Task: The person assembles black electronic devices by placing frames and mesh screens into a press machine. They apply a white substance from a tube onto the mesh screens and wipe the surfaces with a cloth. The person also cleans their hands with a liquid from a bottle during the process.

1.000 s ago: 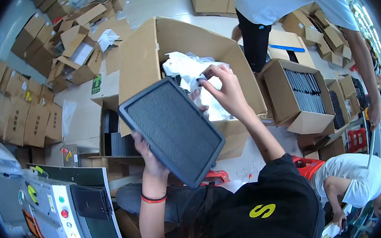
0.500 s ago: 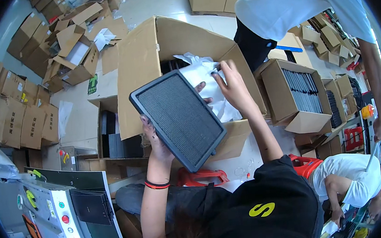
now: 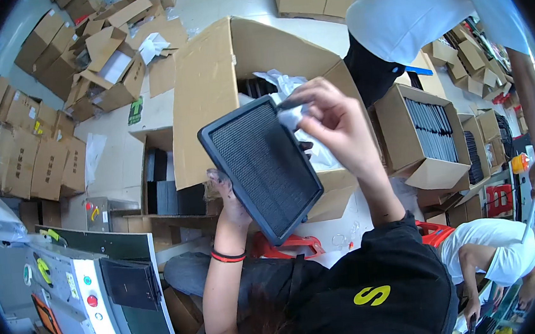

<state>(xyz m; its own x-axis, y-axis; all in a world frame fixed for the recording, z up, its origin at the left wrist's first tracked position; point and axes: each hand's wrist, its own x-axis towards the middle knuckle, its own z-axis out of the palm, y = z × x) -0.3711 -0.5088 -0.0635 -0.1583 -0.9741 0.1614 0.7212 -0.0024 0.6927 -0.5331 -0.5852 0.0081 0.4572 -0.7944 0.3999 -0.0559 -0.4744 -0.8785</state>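
A rectangular black air filter [image 3: 264,167] with a fine mesh face and a raised frame is tilted in front of me, over the open carton. Beneath it, my left hand [image 3: 229,199] grips its left edge, with some smudged fingertips showing past its right edge. My right hand [image 3: 340,125] is closed on a small crumpled white wipe [image 3: 290,118] at the upper right edge of the filter's frame. Behind these, the large open carton [image 3: 204,102] holds crumpled white sheets [image 3: 322,156] and dark slatted pieces, partly hidden by the filter.
On the right, an open carton [image 3: 397,117] is packed with upright black panels. A person in a white shirt [image 3: 406,8] stands beside it. A machine with buttons [image 3: 92,303] is at lower left. A red stool [image 3: 290,246] is below the large carton.
My right hand has come from over the white sheets to the filter's frame, bringing the white wipe with it. The filter has shifted slightly right in view, still in my left hand.
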